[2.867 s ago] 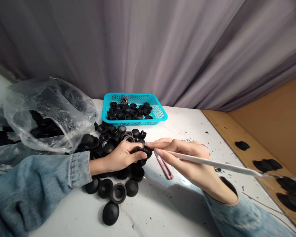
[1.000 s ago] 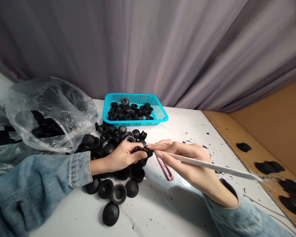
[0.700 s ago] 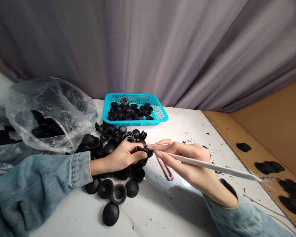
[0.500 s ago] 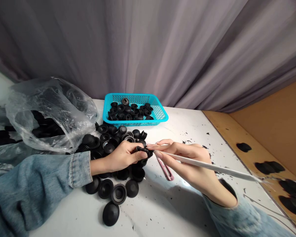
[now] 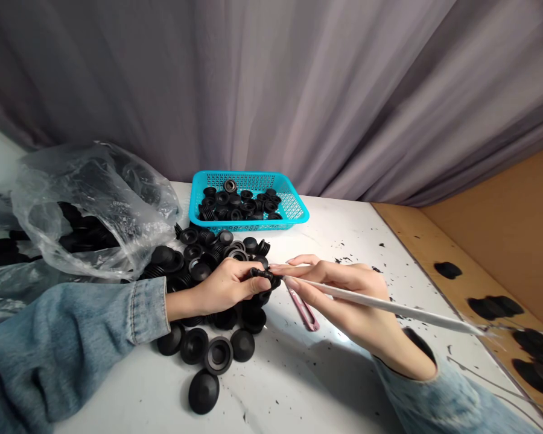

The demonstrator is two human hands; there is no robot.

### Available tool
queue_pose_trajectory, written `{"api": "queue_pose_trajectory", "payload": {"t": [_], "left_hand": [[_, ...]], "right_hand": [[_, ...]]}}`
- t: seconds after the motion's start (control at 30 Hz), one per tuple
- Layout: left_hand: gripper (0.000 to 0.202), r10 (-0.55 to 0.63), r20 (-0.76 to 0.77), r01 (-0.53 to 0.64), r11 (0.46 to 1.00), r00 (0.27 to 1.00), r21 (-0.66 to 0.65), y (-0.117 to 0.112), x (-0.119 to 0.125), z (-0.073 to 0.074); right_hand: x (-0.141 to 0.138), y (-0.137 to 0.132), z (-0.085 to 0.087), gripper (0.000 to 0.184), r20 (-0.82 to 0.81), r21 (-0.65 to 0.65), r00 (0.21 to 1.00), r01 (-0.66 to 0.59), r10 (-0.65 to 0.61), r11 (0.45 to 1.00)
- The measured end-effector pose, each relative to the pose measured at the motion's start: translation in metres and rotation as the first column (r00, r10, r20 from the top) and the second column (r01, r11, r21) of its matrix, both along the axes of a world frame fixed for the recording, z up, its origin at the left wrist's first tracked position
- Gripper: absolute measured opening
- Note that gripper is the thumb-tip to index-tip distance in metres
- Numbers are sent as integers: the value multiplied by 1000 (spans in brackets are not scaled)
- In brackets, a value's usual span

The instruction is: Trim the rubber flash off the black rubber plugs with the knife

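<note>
Between the thumb and fingers of my left hand (image 5: 226, 283) is a black ribbed rubber plug (image 5: 262, 275), pinched above a pile of similar plugs (image 5: 203, 252). My right hand (image 5: 344, 295) closes its thumb and fingers round a slim, pale grey pen-like tool (image 5: 389, 307). The tool's front end is at the plug, but its tip is hidden by my fingers, so contact cannot be made out. Its back end runs right to a thin wire. Just under my right fingers, a pink cutter handle (image 5: 304, 310) lies on the white table.
A blue perforated basket (image 5: 248, 226) holding several black plugs stands behind the pile. On the left sits a clear plastic bag (image 5: 131, 241) with more black pieces. Black scraps dot the white table (image 5: 339, 226). Flat black pieces (image 5: 493, 306) lie on the wooden strip at right.
</note>
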State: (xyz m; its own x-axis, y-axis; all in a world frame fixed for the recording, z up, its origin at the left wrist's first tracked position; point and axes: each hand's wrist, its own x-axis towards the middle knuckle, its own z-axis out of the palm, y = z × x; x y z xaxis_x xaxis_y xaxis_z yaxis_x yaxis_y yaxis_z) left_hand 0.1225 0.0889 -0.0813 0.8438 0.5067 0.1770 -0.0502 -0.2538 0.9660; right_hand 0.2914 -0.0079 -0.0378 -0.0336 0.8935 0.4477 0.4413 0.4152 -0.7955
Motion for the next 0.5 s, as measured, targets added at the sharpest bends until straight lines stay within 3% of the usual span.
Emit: {"api": "queue_pose_trajectory", "payload": {"t": [0.27,0.5], "left_hand": [[49,-1,13,1,1000,1000,7,0,1,-1],[50,24,-5,-24,999,1000,22,1,1,-4]], "right_hand": [[-5,-4,4,11,150,46,988,36,-42,998],[-17,-9,-4,15,233,250,958,104,-164,963]]}}
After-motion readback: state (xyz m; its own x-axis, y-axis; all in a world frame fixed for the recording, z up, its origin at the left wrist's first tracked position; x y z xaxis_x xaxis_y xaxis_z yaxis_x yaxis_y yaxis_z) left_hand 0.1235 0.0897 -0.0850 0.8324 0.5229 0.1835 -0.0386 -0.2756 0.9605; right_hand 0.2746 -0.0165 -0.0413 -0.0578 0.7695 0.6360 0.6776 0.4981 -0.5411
